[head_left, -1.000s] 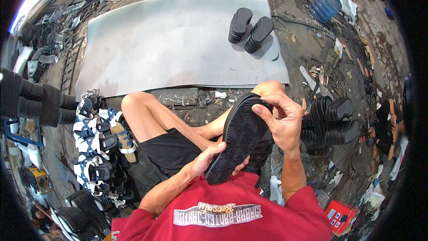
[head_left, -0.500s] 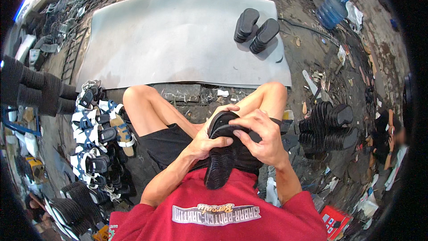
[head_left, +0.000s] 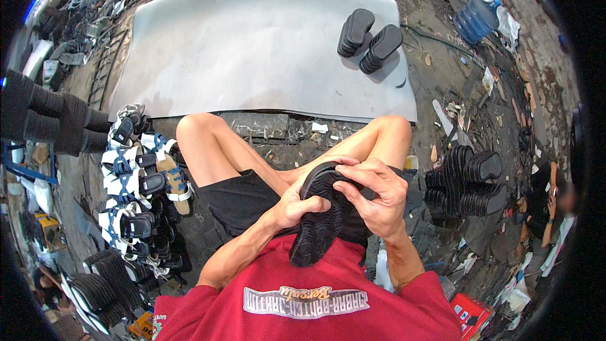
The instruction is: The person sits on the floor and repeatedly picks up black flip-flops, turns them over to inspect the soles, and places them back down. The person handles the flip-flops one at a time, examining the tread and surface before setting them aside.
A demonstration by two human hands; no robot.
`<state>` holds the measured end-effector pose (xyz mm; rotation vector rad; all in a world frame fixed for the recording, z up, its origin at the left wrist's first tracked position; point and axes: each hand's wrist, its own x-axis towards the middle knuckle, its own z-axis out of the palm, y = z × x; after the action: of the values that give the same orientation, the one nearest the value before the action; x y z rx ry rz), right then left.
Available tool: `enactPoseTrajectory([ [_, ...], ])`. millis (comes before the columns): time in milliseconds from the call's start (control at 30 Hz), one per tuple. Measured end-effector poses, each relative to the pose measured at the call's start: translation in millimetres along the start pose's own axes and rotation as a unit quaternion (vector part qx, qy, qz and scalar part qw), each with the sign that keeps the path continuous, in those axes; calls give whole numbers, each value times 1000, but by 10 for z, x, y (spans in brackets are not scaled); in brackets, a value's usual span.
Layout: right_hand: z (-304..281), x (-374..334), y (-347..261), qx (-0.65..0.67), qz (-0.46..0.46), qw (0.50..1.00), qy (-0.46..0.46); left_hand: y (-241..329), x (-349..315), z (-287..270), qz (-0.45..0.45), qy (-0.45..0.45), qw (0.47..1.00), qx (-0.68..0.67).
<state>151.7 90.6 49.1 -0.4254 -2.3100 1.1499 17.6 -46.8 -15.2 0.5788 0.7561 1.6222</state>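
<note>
Over my lap is a black shoe sole [head_left: 314,235] with a wavy ridged tread turned up toward me. My left hand [head_left: 289,207] grips it from the left side, with the thumb pressed on the tread and the other fingers hidden underneath. At the sole's far end, my right hand [head_left: 379,197] pinches the right rim between thumb and fingers. Whether one sole or more than one lies in my hands, I cannot tell.
Two stacks of black soles [head_left: 382,45] stand on a pale grey sheet [head_left: 252,44] ahead. More ridged sole stacks [head_left: 464,180] lie at right. White-and-blue sandals [head_left: 129,180] are piled at left, near dark stacks [head_left: 53,113]. Water jugs [head_left: 475,20] and scraps lie at far right.
The sole's far end, bent over toward me before, now lies flatter with its tread showing. My right fingers have shifted along its rim. My left hand keeps its grip.
</note>
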Motion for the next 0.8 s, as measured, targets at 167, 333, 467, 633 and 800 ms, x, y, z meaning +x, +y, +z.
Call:
enactPoseTrajectory([
  [167,14,-92,-103,-117,-22,991,60,142,-41,53,-23,11,998,56],
  [333,239,-129,-63,249,166,954,-11,437,-85,236,39,57,983,170],
  [467,439,29,-143,131,78,985,80,467,-94,370,149,193,917,314],
  [633,613,254,-92,2,-109,976,188,583,79,453,262,320,762,498],
  [800,762,468,-176,91,-88,981,148,456,285,207,396,419,679,454],
])
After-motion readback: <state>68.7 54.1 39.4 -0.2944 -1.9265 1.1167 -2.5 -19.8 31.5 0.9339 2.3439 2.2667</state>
